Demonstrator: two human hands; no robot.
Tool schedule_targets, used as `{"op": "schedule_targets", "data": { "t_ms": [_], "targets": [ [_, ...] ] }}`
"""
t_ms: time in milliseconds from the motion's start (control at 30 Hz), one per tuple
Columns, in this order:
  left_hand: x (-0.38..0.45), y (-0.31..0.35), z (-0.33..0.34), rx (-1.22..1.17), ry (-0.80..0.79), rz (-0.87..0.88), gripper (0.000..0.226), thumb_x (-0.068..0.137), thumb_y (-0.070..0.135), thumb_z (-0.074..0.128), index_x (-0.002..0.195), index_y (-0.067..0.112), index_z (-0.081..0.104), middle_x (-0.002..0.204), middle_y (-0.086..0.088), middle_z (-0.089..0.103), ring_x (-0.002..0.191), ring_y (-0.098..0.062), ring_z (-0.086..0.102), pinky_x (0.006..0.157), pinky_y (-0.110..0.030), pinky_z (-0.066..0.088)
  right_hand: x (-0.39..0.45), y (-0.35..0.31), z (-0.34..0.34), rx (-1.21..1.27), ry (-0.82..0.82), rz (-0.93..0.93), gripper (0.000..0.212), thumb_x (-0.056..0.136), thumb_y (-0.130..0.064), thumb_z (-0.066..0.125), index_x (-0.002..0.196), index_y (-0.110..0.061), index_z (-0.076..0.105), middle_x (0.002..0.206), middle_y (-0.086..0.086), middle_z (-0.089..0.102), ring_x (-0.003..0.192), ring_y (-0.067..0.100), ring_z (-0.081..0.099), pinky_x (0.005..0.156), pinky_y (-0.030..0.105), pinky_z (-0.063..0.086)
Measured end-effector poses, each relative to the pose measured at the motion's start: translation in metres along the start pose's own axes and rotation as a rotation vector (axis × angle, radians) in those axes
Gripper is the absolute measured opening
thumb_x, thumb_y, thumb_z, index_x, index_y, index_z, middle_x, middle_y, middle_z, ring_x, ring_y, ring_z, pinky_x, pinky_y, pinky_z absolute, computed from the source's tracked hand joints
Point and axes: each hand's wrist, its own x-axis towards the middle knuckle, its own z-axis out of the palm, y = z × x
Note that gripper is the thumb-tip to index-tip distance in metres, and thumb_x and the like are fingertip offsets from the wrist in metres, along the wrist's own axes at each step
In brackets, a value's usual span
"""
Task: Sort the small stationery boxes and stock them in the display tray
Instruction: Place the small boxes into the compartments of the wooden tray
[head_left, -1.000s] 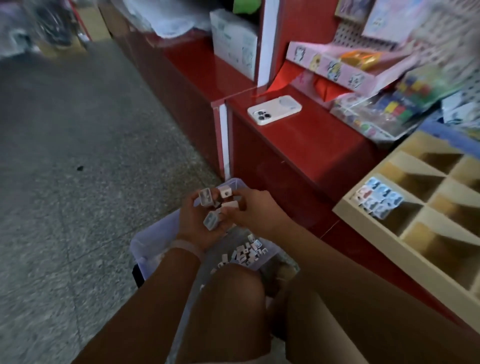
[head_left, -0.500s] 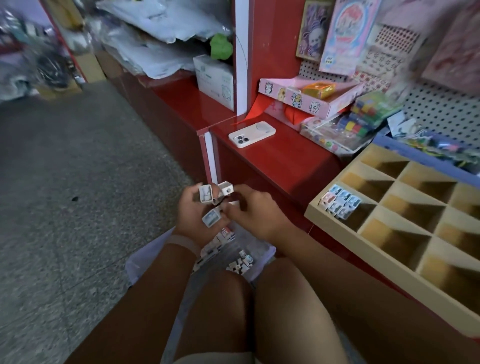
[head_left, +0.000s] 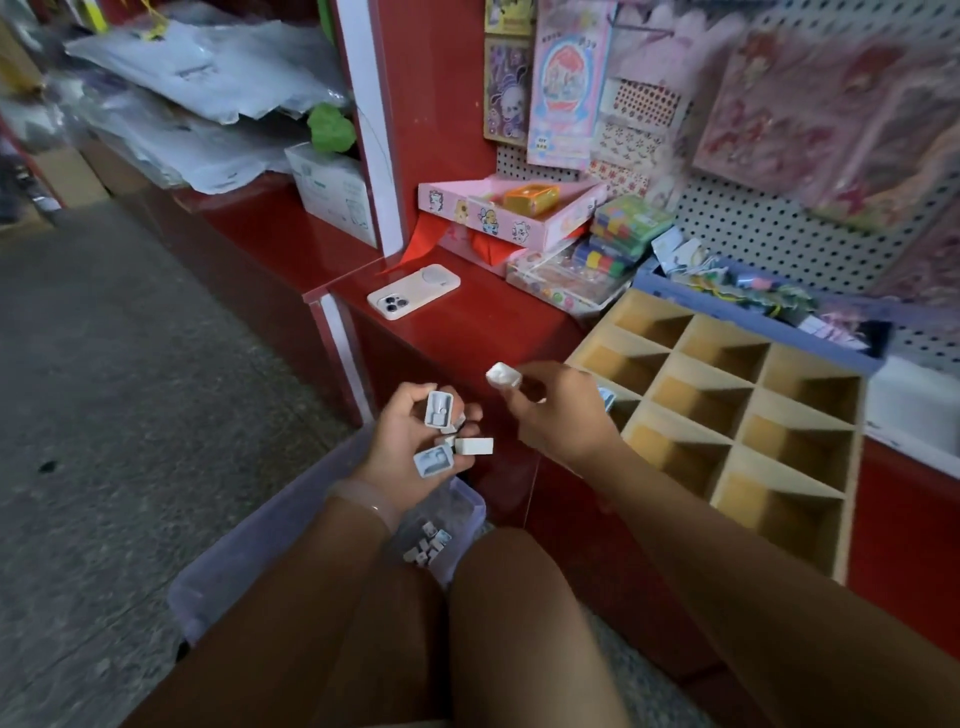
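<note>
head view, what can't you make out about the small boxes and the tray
- Stocked boxes in the display tray: mostly hidden behind the right hand.
- Prints on boxes in the left hand: too small, blurred.
- Boxes in the plastic bin: mostly covered by the left forearm and knees.

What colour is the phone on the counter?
White or cream: the phone lies camera-side up on the red counter, head view.
</note>
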Motion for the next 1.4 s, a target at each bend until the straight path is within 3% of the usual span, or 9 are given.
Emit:
{"op": "schedule_targets", "data": {
  "t_ms": [67,133,300,467,633,1167,1300,1400],
  "targets": [
    [0.010,-0.004,0.016,-0.153,-0.022,-0.151,0.041,0.091,0.029,0.038,0.056,0.013,0.053,0.071,-0.007,0.058,0.064,-0.014,0.045,0.060,-0.026,0.027,-0.002,0.027,-0.023,-0.027,0.020,0.109,0.016,0.088,-0.021,0.062,0.095,-0.008,0.069,0.078,0.007,0.067,0.074,0.019,0.059,0.064,0.023,0.035],
    [0.020,-0.007,0.030,-0.123,-0.003,-0.198,0.038,0.091,0.032,0.038,0.061,0.013,0.049,0.067,-0.005,0.056,0.062,-0.013,0.043,0.058,-0.025,0.024,-0.008,0.054,-0.042,-0.066,0.044,0.230,0.027,0.086,-0.018,0.062,0.111,-0.009,0.066,0.093,0.010,0.069,0.088,0.024,0.063,0.071,0.023,0.039],
    [0.043,-0.016,0.057,-0.102,0.029,-0.197,0.039,0.089,0.037,0.041,0.058,0.014,0.048,0.062,-0.002,0.053,0.054,-0.013,0.046,0.050,-0.020,0.033,-0.021,0.088,-0.055,-0.179,0.009,0.377,0.032,0.090,-0.041,0.057,0.094,-0.011,0.066,0.081,0.003,0.062,0.079,0.022,0.060,0.063,0.029,0.041],
    [0.055,-0.020,0.062,-0.096,0.037,-0.207,0.037,0.089,0.038,0.041,0.061,0.015,0.047,0.064,-0.001,0.051,0.056,-0.012,0.047,0.049,-0.019,0.034,-0.018,0.082,-0.033,-0.419,-0.068,0.231,0.032,0.091,-0.043,0.052,0.100,-0.014,0.064,0.100,0.004,0.063,0.091,0.020,0.060,0.066,0.029,0.045],
    [0.060,-0.021,0.052,-0.118,0.069,-0.210,0.038,0.091,0.036,0.041,0.061,0.014,0.048,0.061,-0.002,0.054,0.061,-0.013,0.047,0.058,-0.025,0.029,-0.005,0.077,-0.018,-0.511,-0.084,0.073,0.033,0.091,-0.042,0.052,0.099,-0.011,0.061,0.105,0.007,0.060,0.102,0.023,0.053,0.065,0.027,0.032],
    [0.056,-0.019,0.050,-0.131,-0.014,-0.204,0.039,0.092,0.036,0.039,0.062,0.013,0.047,0.070,-0.005,0.054,0.063,-0.014,0.045,0.057,-0.024,0.029,0.003,0.074,-0.014,-0.616,-0.162,0.151,0.036,0.092,-0.048,0.050,0.096,-0.014,0.061,0.101,0.005,0.063,0.094,0.021,0.059,0.064,0.027,0.036],
    [0.051,-0.017,0.053,-0.037,-0.035,-0.163,0.041,0.094,0.041,0.045,0.065,0.015,0.057,0.066,-0.001,0.057,0.061,-0.011,0.048,0.061,-0.024,0.030,0.004,0.073,-0.015,-0.626,-0.174,0.160,0.039,0.090,-0.051,0.050,0.095,-0.013,0.060,0.099,0.005,0.063,0.093,0.022,0.059,0.064,0.027,0.036],
    [0.046,-0.015,0.053,0.090,-0.064,-0.118,0.037,0.095,0.045,0.044,0.079,0.014,0.058,0.060,0.005,0.060,0.053,-0.004,0.053,0.056,-0.019,0.036,0.003,0.076,-0.019,-0.561,-0.178,0.166,0.035,0.088,-0.051,0.054,0.086,-0.016,0.057,0.096,0.004,0.063,0.087,0.020,0.058,0.062,0.027,0.036]
  ]
}}
